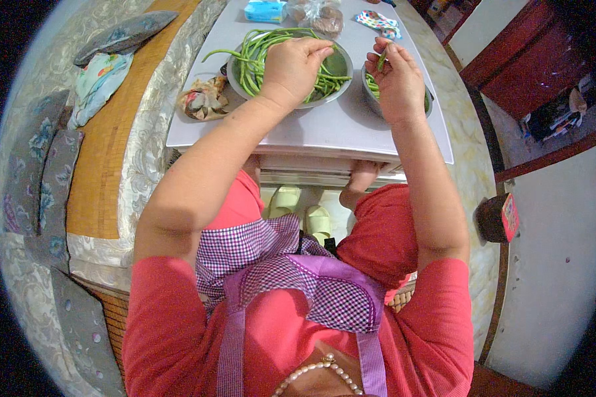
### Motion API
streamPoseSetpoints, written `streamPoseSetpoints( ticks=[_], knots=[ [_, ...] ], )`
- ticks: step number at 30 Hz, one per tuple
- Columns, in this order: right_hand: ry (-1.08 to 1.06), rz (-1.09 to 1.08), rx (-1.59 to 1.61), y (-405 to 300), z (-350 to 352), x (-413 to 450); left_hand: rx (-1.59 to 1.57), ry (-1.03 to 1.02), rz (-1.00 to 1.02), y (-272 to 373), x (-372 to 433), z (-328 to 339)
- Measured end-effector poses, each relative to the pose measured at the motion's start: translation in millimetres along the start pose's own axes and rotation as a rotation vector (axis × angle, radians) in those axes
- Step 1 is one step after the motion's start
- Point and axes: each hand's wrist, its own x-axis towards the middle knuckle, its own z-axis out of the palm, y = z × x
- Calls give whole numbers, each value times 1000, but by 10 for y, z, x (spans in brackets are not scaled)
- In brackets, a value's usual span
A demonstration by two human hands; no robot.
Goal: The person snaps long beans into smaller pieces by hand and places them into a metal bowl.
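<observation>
Long green beans [253, 74] lie heaped in a wide metal basin [346, 89], some hanging over its left rim. Above this basin is my left hand [295, 64], thumb and forefinger pinched together at a bit of green bean by the fingertips. My right hand [400, 79] is raised over a smaller metal bowl [372, 101] on the right and holds a short piece of green bean [381, 60] between thumb and fingers. Cut bean pieces [371, 85] show in that bowl, partly hidden by my right hand.
Both vessels stand on a pale table [328, 131]. A crumpled bag [203, 99] lies left of the basin. Behind are a blue tissue pack [265, 11], a clear plastic bag with brown items [325, 20] and a dotted cloth [379, 24]. A sofa [144, 149] runs along the left.
</observation>
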Motion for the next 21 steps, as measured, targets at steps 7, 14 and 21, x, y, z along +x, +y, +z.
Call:
streamPoseSetpoints(
  ticks=[7, 14, 21],
  knots=[
    [-147, -144, -716, 7, 126, -79, -490, -170, -373, 76, -3, 11],
    [-52, -14, -471, 203, 111, 39, -645, -207, -507, -23, -20, 103],
    [-279, -114, -641, 194, -12, -29, -697, -300, -601, 18, -48, 149]
  ],
)
